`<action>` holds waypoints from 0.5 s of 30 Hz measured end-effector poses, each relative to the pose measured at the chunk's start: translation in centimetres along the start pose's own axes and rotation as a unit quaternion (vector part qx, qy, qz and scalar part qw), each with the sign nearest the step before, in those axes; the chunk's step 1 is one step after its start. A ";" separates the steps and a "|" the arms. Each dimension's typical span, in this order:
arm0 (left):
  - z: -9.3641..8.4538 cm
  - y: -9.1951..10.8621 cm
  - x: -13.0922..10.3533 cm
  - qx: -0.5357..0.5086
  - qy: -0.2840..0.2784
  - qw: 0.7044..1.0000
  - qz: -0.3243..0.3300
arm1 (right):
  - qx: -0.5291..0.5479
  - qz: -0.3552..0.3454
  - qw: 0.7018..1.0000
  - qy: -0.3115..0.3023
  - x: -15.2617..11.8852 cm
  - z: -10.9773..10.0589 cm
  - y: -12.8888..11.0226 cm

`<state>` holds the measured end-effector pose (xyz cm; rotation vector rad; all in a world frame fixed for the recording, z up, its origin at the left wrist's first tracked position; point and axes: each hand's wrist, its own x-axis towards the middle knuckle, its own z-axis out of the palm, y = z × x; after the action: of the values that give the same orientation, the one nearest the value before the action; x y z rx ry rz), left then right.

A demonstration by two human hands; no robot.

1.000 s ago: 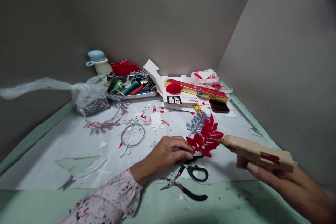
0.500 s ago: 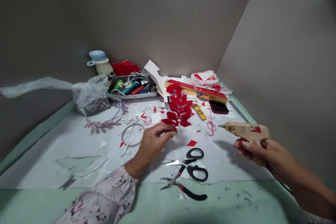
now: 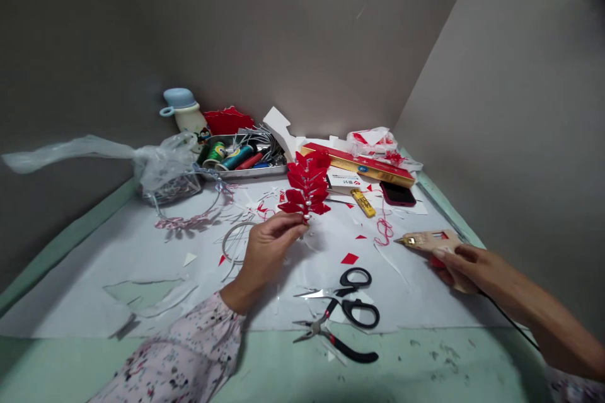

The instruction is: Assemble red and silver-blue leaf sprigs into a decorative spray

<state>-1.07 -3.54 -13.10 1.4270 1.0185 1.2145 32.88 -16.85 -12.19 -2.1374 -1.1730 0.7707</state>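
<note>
My left hand (image 3: 273, 244) pinches the lower end of a red leafy spray (image 3: 308, 184) with small pearl beads along its stem, holding it upright above the paper. On the right, my right hand (image 3: 466, 264) is wrapped around the handle of a beige hot glue gun (image 3: 428, 241), whose metal nozzle points left; its black cord trails off to the right. Between the hands lie a red diamond-shaped piece (image 3: 350, 259) and some red thread (image 3: 384, 231). Nearer to me are black-handled scissors (image 3: 358, 298) and pliers (image 3: 326, 334), partly overlapping.
At the back stand a metal tray (image 3: 255, 171) of spools and wires, a bottle (image 3: 185, 114) and a red-gold box (image 3: 362, 165). A phone (image 3: 397, 194) and yellow packet (image 3: 363, 203) lie right of centre. A plastic bag (image 3: 165, 167), headband (image 3: 186, 221) and wire ring (image 3: 231, 245) are left.
My left hand and the red spray have shifted slightly left, with the spray turned a little. My right hand has lowered the glue gun and tilted it towards the table.
</note>
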 end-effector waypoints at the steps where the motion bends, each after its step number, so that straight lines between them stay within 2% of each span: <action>1: 0.0 -0.1 0.0 0.001 0.000 1.000 0.002 | -0.070 0.011 0.997 0.026 0.0 -0.5 0.4; 3: -0.1 -0.2 0.1 0.000 -0.001 1.000 0.006 | -0.195 0.025 0.975 0.107 -0.3 -1.2 0.6; 5: -0.1 -0.3 0.2 -0.001 -0.008 1.000 0.010 | -0.269 -0.028 0.947 0.173 -1.2 -1.2 -0.2; 7: -0.2 -0.3 0.3 0.000 -0.011 1.000 0.011 | -0.252 -0.125 0.951 0.130 -2.2 0.0 -2.3; 8: -0.2 -0.3 0.3 0.002 -0.009 1.000 0.010 | -0.224 -0.185 0.947 0.135 -2.6 0.9 -3.8; 9: -0.2 -0.2 0.4 0.003 -0.006 1.000 0.008 | -0.204 -0.247 0.940 0.113 -2.9 2.1 -5.3; 11: -0.2 -0.2 0.4 0.003 0.000 1.000 0.004 | -0.188 -0.342 0.920 0.041 -2.8 4.8 -8.5; 13: -0.3 -0.1 0.5 0.004 0.002 1.000 0.004 | -0.203 -0.387 0.899 -0.019 -1.9 7.6 -11.1; 15: -0.4 -0.1 0.5 0.003 0.001 1.000 0.005 | -0.237 -0.388 0.889 -0.061 -0.5 10.1 -13.0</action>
<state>-1.40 -2.95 -13.11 1.4375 1.0181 1.2222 18.48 -9.39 -9.51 -1.6978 -2.2586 0.2572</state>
